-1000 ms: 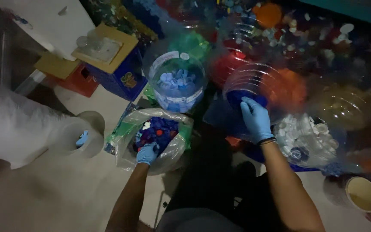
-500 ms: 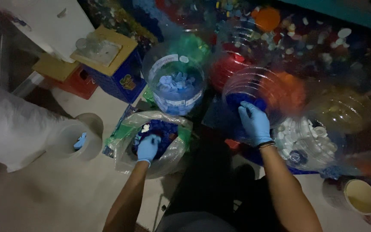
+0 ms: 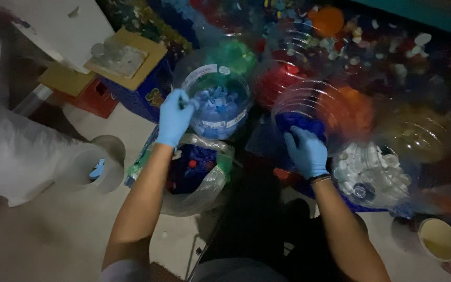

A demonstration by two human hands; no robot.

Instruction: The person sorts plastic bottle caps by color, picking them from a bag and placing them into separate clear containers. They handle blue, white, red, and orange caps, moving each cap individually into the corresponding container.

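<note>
My left hand (image 3: 175,116), in a blue glove, is raised over the rim of a clear plastic jar of light blue bottle caps (image 3: 216,107); its fingers are pinched together, and whether they hold a cap I cannot tell. Below it lies an open clear bag of mixed dark blue and red caps (image 3: 197,172). My right hand (image 3: 305,151), also gloved, rests with fingers spread on the rim of a clear jar of dark blue caps (image 3: 299,116).
More clear jars hold red (image 3: 283,78), orange (image 3: 352,112), green (image 3: 235,55), yellowish (image 3: 418,133) and white caps (image 3: 374,175). Loose caps cover the ground beyond. A blue crate with cardboard (image 3: 131,62) stands left, a pale bucket (image 3: 97,168) nearer, a small yellow cup (image 3: 438,238) right.
My left hand has lifted out of the bag of mixed caps and moved up to the jar of light blue caps. My right hand has stayed at the dark blue jar.
</note>
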